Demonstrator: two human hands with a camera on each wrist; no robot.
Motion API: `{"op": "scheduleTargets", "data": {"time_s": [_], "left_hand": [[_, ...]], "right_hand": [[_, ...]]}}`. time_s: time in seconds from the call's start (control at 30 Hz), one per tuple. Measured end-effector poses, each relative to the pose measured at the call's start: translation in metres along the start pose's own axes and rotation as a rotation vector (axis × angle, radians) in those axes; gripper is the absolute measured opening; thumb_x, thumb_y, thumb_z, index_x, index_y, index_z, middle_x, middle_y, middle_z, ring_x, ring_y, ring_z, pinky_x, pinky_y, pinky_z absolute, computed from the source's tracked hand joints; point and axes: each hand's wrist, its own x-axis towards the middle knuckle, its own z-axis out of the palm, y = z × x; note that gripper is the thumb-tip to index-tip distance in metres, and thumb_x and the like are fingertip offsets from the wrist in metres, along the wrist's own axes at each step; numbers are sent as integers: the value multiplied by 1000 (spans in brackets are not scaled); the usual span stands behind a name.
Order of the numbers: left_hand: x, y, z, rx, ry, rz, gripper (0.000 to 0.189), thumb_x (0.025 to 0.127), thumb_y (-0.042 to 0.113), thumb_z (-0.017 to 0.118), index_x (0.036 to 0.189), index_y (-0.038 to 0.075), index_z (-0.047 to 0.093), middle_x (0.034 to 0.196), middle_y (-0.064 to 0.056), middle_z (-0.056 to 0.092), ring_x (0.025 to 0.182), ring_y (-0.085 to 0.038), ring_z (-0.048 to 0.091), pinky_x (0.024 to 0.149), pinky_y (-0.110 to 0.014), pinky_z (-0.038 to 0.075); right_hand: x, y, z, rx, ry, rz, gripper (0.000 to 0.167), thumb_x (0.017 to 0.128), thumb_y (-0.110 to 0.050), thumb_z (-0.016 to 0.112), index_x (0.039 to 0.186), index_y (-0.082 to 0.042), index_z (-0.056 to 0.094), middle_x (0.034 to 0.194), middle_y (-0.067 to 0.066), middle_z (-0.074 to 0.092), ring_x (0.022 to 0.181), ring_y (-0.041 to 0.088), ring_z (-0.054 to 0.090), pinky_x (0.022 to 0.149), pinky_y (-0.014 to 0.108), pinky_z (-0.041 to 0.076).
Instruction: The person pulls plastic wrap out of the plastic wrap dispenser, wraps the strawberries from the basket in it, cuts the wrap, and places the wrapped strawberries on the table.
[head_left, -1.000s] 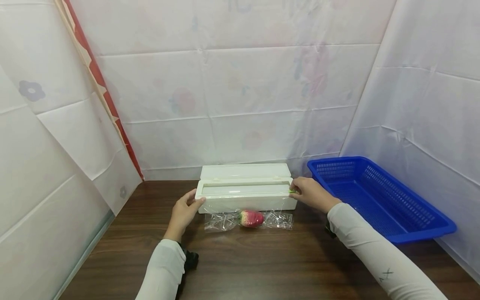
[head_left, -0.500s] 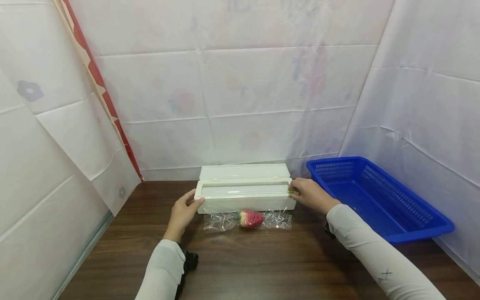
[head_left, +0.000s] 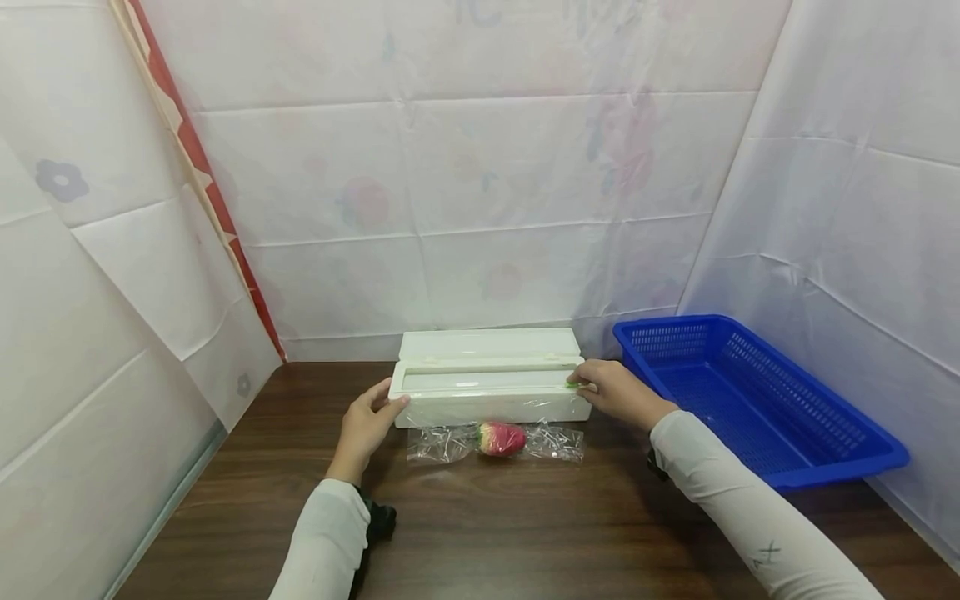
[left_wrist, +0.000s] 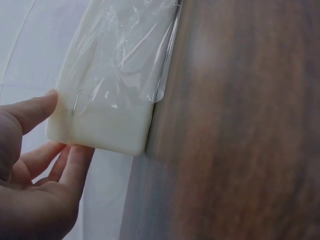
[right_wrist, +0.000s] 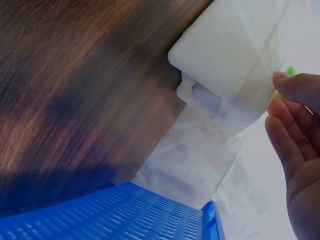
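Note:
A long white cling film dispenser [head_left: 487,407] stands on the table with its lid [head_left: 491,342] raised behind. Clear film [head_left: 442,444] hangs over its front, around or over a red and pale yellow strawberry [head_left: 502,438] lying just before it. My left hand [head_left: 367,425] grips the dispenser's left end, thumb in front and fingers at the end face, as the left wrist view shows. At the right end, the thumb and fingers of my right hand [head_left: 618,390] pinch a small bright green slide cutter [head_left: 572,385] on the top edge. My fingers mostly hide the cutter.
A blue plastic basket [head_left: 847,479] with perforated sides stands to the right, close to my right forearm. White patterned sheets [head_left: 487,167] wall off the back and both sides. Dark wood table [head_left: 480,533] shows in front of the dispenser.
My right hand has moved slightly left along the dispenser's top edge with the green slide cutter. My left hand and the strawberry have stayed in place.

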Motion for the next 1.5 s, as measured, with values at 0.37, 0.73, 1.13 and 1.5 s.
{"op": "scheduleTargets", "data": {"time_s": [0.37, 0.73, 1.13, 1.5], "left_hand": [[-1, -3, -2, 5, 0, -2, 65, 96, 37, 70, 148, 6, 48, 138, -23, 57, 126, -36, 54, 99, -53, 47], [0, -3, -2, -3, -6, -7, 64, 96, 36, 70, 148, 7, 48, 138, -22, 57, 125, -36, 55, 99, -53, 47], [0, -2, -1, -23, -16, -2, 63, 96, 33, 70, 148, 4, 48, 137, -23, 57, 125, -36, 54, 99, -51, 47], [2, -3, -2, -15, -19, 4, 64, 96, 35, 69, 148, 5, 47, 138, -22, 57, 125, -36, 54, 99, -52, 47]], "right_hand": [[2, 0, 1, 30, -34, -41, 24, 83, 9, 76, 103, -2, 72, 99, 9, 73, 90, 23, 70, 78, 39, 57], [7, 0, -1, 67, -95, -75, 34, 84, 14, 71, 113, -2, 71, 105, 9, 71, 97, 25, 68, 84, 40, 56], [7, -4, -3, 102, -142, 34, 35, 82, 5, 68, 117, -1, 71, 108, 9, 70, 97, 24, 65, 82, 42, 55], [13, -21, 11, 64, 42, 116, 19, 85, -3, 77, 103, 1, 71, 89, 8, 67, 80, 20, 63, 71, 34, 55]]}}
